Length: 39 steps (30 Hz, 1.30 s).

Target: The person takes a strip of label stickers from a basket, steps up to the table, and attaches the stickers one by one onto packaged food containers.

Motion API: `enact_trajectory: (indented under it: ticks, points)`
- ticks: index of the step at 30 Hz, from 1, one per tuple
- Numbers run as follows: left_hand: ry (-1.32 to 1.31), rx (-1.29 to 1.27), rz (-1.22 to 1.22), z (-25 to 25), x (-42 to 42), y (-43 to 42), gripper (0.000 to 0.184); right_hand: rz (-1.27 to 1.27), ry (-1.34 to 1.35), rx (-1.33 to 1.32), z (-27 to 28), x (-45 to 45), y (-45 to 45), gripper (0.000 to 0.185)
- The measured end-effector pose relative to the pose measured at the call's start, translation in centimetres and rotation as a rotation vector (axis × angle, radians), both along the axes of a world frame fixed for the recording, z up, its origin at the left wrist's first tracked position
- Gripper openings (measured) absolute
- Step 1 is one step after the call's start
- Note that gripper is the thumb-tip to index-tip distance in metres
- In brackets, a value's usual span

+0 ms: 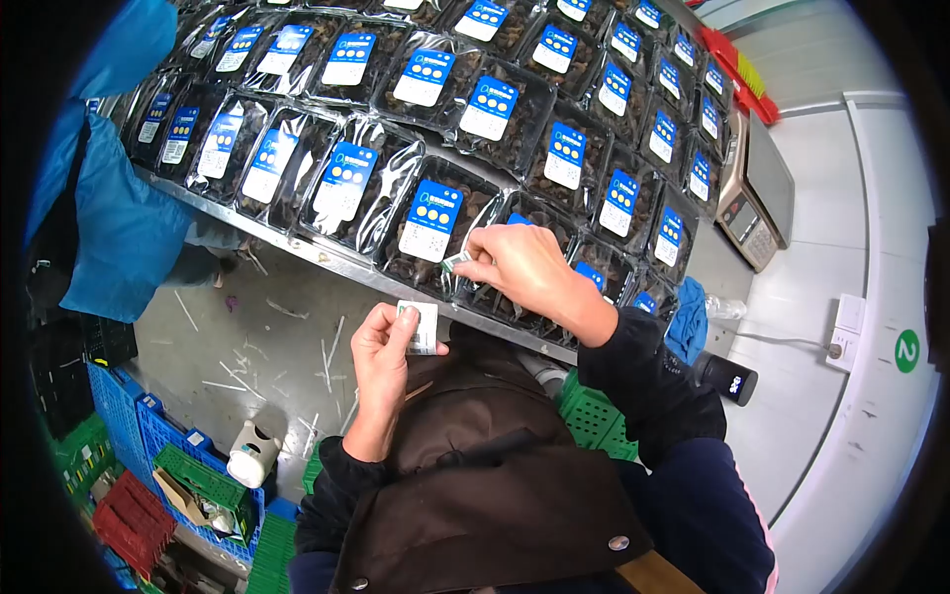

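My left hand is closed on a small stack of white labels, thumb on top, just in front of the metal table edge. Between the thumb and fingers of my right hand is one small label with a green mark. That label is at the lower right of a film-wrapped black tray with a blue and white sticker; whether it touches the film I cannot tell. Rows of similar trays, filled with dark brown pieces, cover the table. My right hand hides part of the trays beneath it.
A weighing scale stands at the right, near a red and yellow object. A black cylinder and blue cloth lie below it. Another person's blue sleeve is at left. Crates and a white jug occupy the floor.
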State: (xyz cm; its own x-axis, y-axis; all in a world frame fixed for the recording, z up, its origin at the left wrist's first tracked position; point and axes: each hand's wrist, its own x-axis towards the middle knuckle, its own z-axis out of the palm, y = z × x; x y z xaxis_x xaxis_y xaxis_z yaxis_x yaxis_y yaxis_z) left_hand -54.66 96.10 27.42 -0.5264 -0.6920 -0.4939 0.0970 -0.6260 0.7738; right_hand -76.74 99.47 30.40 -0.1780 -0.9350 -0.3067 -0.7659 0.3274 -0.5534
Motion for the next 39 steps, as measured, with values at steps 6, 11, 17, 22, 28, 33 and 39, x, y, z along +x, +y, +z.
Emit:
enact_trajectory:
  ticks: [6, 11, 17, 22, 28, 33, 39]
  points:
    - [0.01, -0.024, -0.075, -0.2, 0.9, -1.2, 0.026, 0.373, 0.444, -0.049, -5.1, -2.4, -3.3, 0.03]
    - [0.061, 0.009, -0.091, -0.1, 2.1, -1.6, 0.025, 0.168, 0.586, 0.002, -4.7, -1.3, -4.1, 0.045]
    - [0.101, -0.016, -0.067, -0.6, 3.0, -2.4, 0.023, -0.242, -0.738, -0.024, 1.5, 7.5, 0.1, 0.028]
    - [0.115, -0.09, 0.018, -0.9, 2.9, -2.6, 0.016, -0.48, -0.879, -0.211, 1.3, 10.6, 0.4, 0.019]
    - [-0.021, -0.019, -0.021, 0.0, 2.7, -3.7, 0.026, -0.37, -0.591, -0.347, 0.5, 8.8, -1.7, 0.013]
    - [-0.179, -0.167, 0.082, -0.9, 2.9, -3.1, 0.03, 0.054, -0.149, -0.253, -1.3, 1.7, -10.1, 0.023]
    - [-0.134, -0.113, 0.25, 0.0, 2.6, -2.4, 0.028, 0.492, 0.363, -0.165, -5.6, 0.7, -15.3, 0.038]
